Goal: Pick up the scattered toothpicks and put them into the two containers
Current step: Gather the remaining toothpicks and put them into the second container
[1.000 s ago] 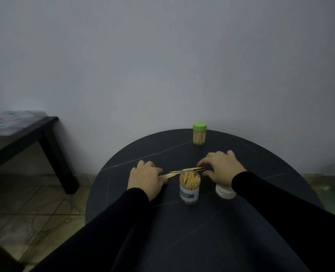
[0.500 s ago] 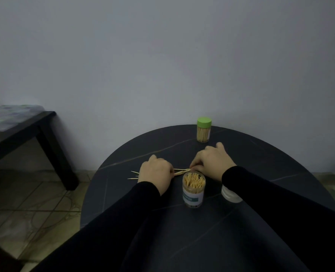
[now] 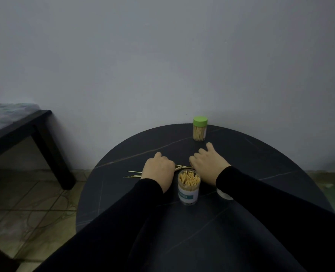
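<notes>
A bundle of loose toothpicks [image 3: 133, 173] lies on the round dark table [image 3: 261, 158]. My left hand [image 3: 158, 170] is curled over its middle and grips it, so thin tips stick out on both sides. My right hand [image 3: 209, 163] sits just to the right, fingers bent down, pinching the toothpicks' right ends. An open clear container [image 3: 189, 186], full of upright toothpicks, stands right in front of both hands. A second container with a green lid [image 3: 200, 128] stands shut at the table's far edge.
A white lid [image 3: 224, 194] lies on the table, half hidden under my right sleeve. A low black side table [image 3: 39, 134] stands to the left over a tiled floor [image 3: 25, 209]. A plain wall rises right behind the round table.
My hands have closed in on each other around the toothpicks. The left hand slid right along the bundle, so tips now poke out on its left.
</notes>
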### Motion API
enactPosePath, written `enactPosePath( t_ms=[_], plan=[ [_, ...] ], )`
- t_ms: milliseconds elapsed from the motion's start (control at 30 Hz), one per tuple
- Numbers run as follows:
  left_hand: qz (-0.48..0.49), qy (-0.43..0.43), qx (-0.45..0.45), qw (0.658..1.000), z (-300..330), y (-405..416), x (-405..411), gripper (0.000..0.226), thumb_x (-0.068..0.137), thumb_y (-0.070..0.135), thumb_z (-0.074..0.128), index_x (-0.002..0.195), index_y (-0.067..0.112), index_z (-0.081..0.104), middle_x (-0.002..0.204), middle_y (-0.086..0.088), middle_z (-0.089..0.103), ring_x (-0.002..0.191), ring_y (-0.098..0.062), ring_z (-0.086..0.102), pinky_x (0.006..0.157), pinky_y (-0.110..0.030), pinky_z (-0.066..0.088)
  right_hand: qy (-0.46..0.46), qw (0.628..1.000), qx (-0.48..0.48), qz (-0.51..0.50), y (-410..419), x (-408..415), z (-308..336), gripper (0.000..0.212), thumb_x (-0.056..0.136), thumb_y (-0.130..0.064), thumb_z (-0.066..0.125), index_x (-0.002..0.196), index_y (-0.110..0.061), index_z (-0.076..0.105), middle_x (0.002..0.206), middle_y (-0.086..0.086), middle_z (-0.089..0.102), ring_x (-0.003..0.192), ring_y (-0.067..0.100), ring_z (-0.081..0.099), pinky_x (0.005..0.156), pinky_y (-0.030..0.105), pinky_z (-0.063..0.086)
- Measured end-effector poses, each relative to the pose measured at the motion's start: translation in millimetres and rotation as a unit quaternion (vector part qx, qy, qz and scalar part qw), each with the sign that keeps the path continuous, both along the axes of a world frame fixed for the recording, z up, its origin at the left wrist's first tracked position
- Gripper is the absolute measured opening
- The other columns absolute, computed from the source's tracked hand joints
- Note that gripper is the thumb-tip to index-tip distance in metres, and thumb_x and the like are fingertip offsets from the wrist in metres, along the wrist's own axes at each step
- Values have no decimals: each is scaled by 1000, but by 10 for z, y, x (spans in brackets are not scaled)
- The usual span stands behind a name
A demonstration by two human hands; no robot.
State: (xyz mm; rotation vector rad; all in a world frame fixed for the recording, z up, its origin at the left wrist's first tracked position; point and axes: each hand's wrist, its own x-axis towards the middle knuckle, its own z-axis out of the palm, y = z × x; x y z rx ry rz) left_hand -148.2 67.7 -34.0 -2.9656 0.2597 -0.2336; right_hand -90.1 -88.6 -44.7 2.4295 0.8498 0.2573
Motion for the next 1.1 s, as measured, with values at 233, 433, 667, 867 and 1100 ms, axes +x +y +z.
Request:
enactPosePath(
  t_ms=[233, 433, 667, 867, 1100],
  plan=[
    [11, -15, -52, 998, -36, 55, -58, 25, 100, 21, 42, 114, 18, 62, 111, -2, 60, 106, -21, 47, 84, -34, 48, 5, 1000, 11, -17, -8, -67, 66, 29, 98, -23, 44, 123, -12, 51, 120, 7, 59, 114, 27, 50, 107, 53, 23],
    [46, -51, -230, 971, 2, 85, -110, 18, 97, 25, 47, 105, 26, 63, 105, 5, 59, 100, -15, 49, 85, -35, 48, 73, 979, 185, -54, -34, -185, 270, 21, 96, -20, 48, 116, -22, 53, 112, -2, 59, 109, 20, 50, 103, 46, 25],
    [24, -86, -598, 796, 191, 9, -242, 11, 95, 17, 55, 96, 20, 65, 85, 9, 63, 78, -4, 56, 60, -7, 43, 239, 795, 553, -75, -100, -402, 398, 9, 100, -28, 46, 96, -32, 52, 87, -16, 58, 90, 10, 55, 98, 36, 34],
    [-36, -37, -747, 663, 266, -100, -408, 15, 95, 13, 54, 94, 23, 65, 88, 6, 65, 83, -1, 59, 72, -10, 47, 294, 672, 679, -21, -64, -651, 437, 10, 98, -14, 49, 96, -21, 56, 86, -8, 58, 82, 3, 55, 76, 20, 42],
    [-13, 20, -757, 653, 54, -144, -510, 14, 94, 12, 56, 95, 20, 67, 89, 4, 67, 86, -7, 61, 72, -16, 49, 212, 714, 668, 5, -55, -719, 347, 21, 97, -17, 48, 84, -33, 52, 81, -15, 56, 84, 10, 55, 99, 54, 39]
  ],
)
